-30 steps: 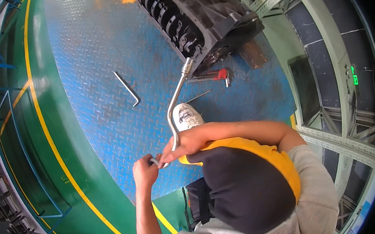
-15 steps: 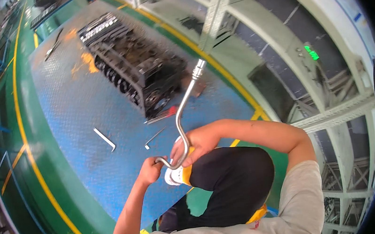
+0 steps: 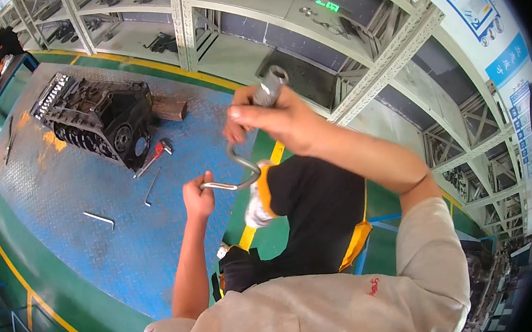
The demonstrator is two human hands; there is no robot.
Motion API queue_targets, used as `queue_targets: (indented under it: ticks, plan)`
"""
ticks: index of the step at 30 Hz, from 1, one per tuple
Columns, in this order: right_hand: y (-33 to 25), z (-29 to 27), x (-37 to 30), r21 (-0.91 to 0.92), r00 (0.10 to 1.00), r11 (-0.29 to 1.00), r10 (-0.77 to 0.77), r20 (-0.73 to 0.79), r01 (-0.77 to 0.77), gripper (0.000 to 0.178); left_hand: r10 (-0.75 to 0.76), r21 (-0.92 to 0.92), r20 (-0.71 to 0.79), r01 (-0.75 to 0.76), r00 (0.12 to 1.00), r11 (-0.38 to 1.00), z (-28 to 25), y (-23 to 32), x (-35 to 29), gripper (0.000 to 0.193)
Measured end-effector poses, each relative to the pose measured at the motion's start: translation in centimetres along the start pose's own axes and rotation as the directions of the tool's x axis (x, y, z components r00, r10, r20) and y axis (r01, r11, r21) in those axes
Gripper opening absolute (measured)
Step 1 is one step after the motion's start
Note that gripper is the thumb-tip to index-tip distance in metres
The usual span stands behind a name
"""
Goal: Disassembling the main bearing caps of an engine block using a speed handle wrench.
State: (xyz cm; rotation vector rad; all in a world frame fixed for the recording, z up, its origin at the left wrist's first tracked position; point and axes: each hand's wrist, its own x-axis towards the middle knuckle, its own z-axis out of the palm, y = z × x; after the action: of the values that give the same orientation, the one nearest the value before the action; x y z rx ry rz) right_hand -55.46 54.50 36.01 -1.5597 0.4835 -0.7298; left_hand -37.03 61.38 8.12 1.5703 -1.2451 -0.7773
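A bent steel speed wrench [image 3: 243, 163] is held up in front of me, with a socket [image 3: 273, 79] on its upper end. My left hand [image 3: 199, 199] is closed round the lower end of its crank. Near the top, the fingers of my right hand [image 3: 265, 118] wrap round the shaft just below the socket. Beyond my hands an engine block [image 3: 105, 116] lies on the blue metal plate [image 3: 150, 255]. A red-handled tool [image 3: 158, 152] is beside the block. Closer to me rest a bright L-shaped bar [image 3: 99, 219] and a thinner angled rod [image 3: 152, 187].
Bright sockets [image 3: 55, 93] stand in a row at the block's far end. A brown block [image 3: 170, 109] sits at its right. Pale metal shelving [image 3: 184, 25] runs along the right. Another person [image 3: 0, 43] is at the far left. My white shoe [image 3: 257, 211] is below the wrench.
My right hand has moved from the wrench's bend up to below the socket. The socket end has come closer to me. The view has swung right.
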Motion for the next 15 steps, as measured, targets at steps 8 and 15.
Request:
queue_targets:
  ticks: [8,15]
  plan:
    - [-0.6,2.9,-10.0,-0.026,0.991,0.998,0.050,-0.121,-0.053,0.042,0.070,0.040,0.118,-0.075,0.991,0.996,5.8,-1.9,-6.3,0.023]
    - [-0.5,-3.1,-23.3,-0.059,0.939,0.993,-0.115,-0.323,0.101,0.036,0.225,0.267,0.379,-0.338,0.898,0.902,14.4,10.3,-11.5,0.019]
